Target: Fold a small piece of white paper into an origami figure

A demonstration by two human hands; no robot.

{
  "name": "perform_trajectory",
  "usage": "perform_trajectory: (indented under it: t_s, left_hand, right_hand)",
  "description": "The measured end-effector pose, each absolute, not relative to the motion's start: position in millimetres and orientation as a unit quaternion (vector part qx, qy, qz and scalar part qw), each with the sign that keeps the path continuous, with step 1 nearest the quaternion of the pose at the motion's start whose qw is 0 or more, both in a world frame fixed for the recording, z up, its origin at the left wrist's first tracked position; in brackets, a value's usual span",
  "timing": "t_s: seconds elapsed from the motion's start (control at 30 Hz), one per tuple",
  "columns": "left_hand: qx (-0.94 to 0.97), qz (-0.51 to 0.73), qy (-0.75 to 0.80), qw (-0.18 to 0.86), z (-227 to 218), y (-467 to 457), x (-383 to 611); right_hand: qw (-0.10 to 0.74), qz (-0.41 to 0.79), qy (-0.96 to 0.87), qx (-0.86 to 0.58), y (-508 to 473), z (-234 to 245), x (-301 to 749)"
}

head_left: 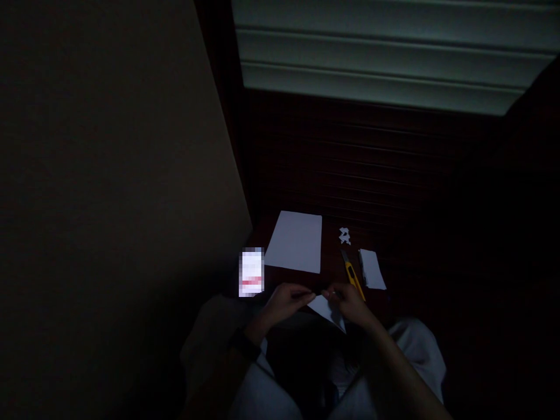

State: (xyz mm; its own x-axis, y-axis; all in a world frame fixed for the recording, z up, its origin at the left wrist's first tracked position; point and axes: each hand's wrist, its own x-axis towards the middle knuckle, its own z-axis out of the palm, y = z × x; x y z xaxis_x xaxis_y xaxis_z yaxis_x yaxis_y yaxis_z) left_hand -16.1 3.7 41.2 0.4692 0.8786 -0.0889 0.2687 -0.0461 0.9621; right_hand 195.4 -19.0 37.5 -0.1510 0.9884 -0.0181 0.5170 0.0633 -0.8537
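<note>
A small white piece of paper (322, 307), with a pointed lower corner, hangs at the near edge of the dark table. My left hand (289, 300) pinches its upper left part between thumb and fingers. On the other side my right hand (350, 303) is closed on the same paper, its fingertips close to those of the left. The light is dim, so the exact fingertip contact is hard to see. Just beyond my right hand lies a yellow utility knife (353, 279), its blade end pointing away from me.
A larger white sheet (295, 242) lies flat at the back left of the table. Small white paper scraps (345, 236) sit behind the knife. To the right rests a stack of white paper (373, 269). A bright blurred-out rectangle (251, 271) is at the left.
</note>
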Motion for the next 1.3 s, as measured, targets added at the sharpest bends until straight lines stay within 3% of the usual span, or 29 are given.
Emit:
perform_trajectory:
  t_s: [0.13,0.3,0.63,0.83,1.07,1.3]
  left_hand:
    - [0.668,0.253,0.431,0.551,36,-1,-3]
    - [0.658,0.22,0.405,0.595,31,-3,-9]
    - [0.687,0.16,0.393,0.59,39,-1,-18]
    - [0.699,0.147,0.364,0.598,39,0,-21]
    - [0.638,0.101,0.334,0.687,44,2,-25]
    - [0.575,0.142,0.298,0.748,43,9,-33]
  right_hand:
    - [0.314,0.433,-0.643,-0.548,-24,38,192]
    - [0.252,0.557,-0.627,-0.483,-31,43,204]
    - [0.185,0.658,-0.561,-0.468,-36,49,218]
    - [0.168,0.692,-0.53,-0.461,-38,47,225]
    - [0.165,0.714,-0.511,-0.449,-40,48,231]
    - [0.182,0.719,-0.51,-0.437,-34,47,233]
